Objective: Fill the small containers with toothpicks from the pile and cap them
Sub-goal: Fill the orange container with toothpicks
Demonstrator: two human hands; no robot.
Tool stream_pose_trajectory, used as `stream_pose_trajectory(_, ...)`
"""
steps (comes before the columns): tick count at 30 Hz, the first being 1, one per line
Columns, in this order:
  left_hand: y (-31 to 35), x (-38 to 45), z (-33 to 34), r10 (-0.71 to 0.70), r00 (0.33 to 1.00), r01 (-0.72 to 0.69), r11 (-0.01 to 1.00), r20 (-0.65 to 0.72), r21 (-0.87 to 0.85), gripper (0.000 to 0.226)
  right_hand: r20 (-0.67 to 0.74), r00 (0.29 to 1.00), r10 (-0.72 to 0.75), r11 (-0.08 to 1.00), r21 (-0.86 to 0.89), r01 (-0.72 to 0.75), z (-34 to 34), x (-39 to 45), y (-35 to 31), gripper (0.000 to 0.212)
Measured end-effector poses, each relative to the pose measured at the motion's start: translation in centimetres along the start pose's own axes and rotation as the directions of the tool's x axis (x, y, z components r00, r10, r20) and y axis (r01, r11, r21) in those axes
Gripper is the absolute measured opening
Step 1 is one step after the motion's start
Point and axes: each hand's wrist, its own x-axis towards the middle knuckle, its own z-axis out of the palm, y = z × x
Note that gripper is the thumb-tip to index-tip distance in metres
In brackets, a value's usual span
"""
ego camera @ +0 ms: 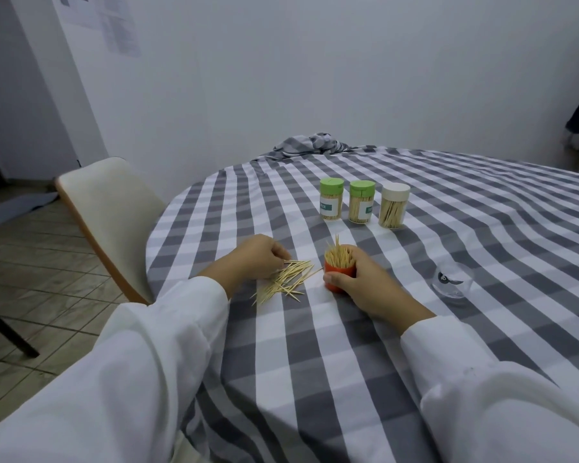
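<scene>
Step in hand: filling, I'd say; the orange container (340,275) stands open and crowded with toothpicks, a few poking above the rest.
Right hand (365,285): wrapped around the orange container, thumb across its front, holding it upright on the worktop (482,228).
Left hand (258,259): fingers curled down onto the far end of the toothpick pile (286,280), apparently pinching a few; how many, I cannot tell.
Pile: a thin scatter just left of the orange container, nearly touching its base.
Finished ones: two green-capped containers (331,198) and a white-capped container (394,205) stand in a row further back, capped and full.
Clear piece (452,279): lies to the right, well apart; it may be the cap, though I can't be sure.
Next move: gather the pinched sticks parallel and lift them over the rim, threading them between those already standing; later the right hand must let go and reach for the cap.
Edges: the worktop's rim curves close behind the left hand, with a chair (114,222) beyond it; stray sticks could roll off that side.
Open room: plenty of bare cloth in front and to the right.
</scene>
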Motion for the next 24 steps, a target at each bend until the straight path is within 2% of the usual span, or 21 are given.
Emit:
stream_pose_trajectory(3, 0.8, 0.5, 0.6, 0.01, 0.998, -0.006, 0.999, -0.068, 0.054, 0.037, 0.004, 1.0, 0.004, 1.0, -0.009, -0.004, 0.0, 0.0, 0.0, 0.057)
stream_pose_trajectory(7, 1.5, 1.0, 1.8, 0.033, 0.997, -0.046, 0.979, 0.072, 0.199, 0.037, 0.001, 1.0, 0.011, 1.0, -0.02, -0.011, 0.0, 0.1, 0.0, 0.059)
stream_pose_trajectory(14, 1.2, 0.7, 2.3, 0.038, 0.993, -0.076, 0.93, 0.112, 0.359, 0.044, 0.0, 1.0, 0.013, 1.0, 0.0, -0.013, 0.0, 0.1, 0.0, 0.057)
stream_pose_trajectory(24, 4.0, 0.4, 3.5, 0.048, 0.999, -0.038, 0.8, -0.001, 0.599, 0.021, 0.006, 1.0, 0.017, 1.0, -0.017, -0.017, -0.1, -0.3, -0.4, 0.06)
